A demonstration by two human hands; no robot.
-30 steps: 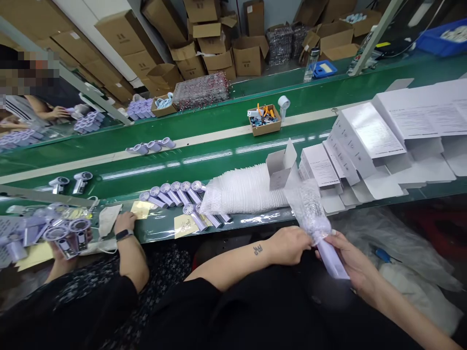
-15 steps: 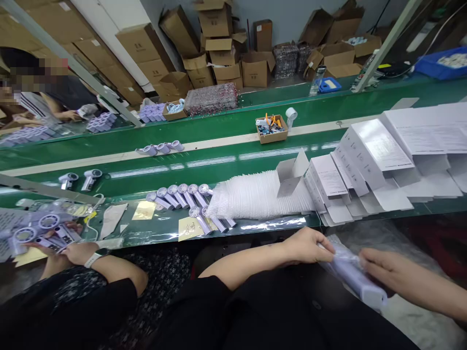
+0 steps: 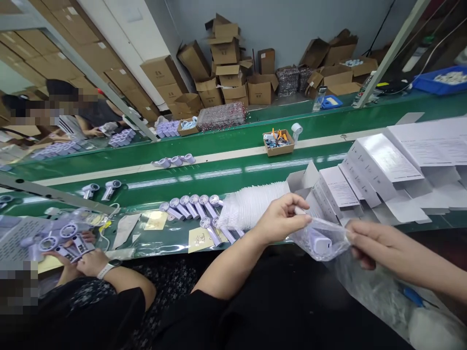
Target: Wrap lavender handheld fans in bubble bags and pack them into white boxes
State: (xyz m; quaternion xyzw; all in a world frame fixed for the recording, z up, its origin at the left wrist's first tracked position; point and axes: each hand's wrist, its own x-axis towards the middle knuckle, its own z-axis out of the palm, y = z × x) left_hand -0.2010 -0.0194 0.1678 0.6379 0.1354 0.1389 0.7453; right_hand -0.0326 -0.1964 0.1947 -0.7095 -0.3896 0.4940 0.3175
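Note:
Both my hands hold a clear plastic bag (image 3: 337, 239) in front of my body, at the table's near edge. Inside it lies a lavender handheld fan (image 3: 316, 242), its squared handle end facing me and the rest hidden. My left hand (image 3: 282, 218) is closed on the bag's left edge, while my right hand (image 3: 375, 243) pinches its right corner. Just beyond my left hand is a long row of white bubble bags (image 3: 251, 201). Several lavender handheld fans (image 3: 197, 206) lie side by side to its left.
Open white boxes (image 3: 339, 187) line the right side of the green table. A small carton of parts (image 3: 279, 146) stands mid-table. At left, a co-worker's hands (image 3: 87, 257) hold fans. Clear plastic (image 3: 379, 291) and a blue-handled tool (image 3: 412, 295) lie low at right.
My hands have brought the bagged fan up and left, closer to the table edge. The bag's edges are now spread between them, and the fan's end sits within the bag.

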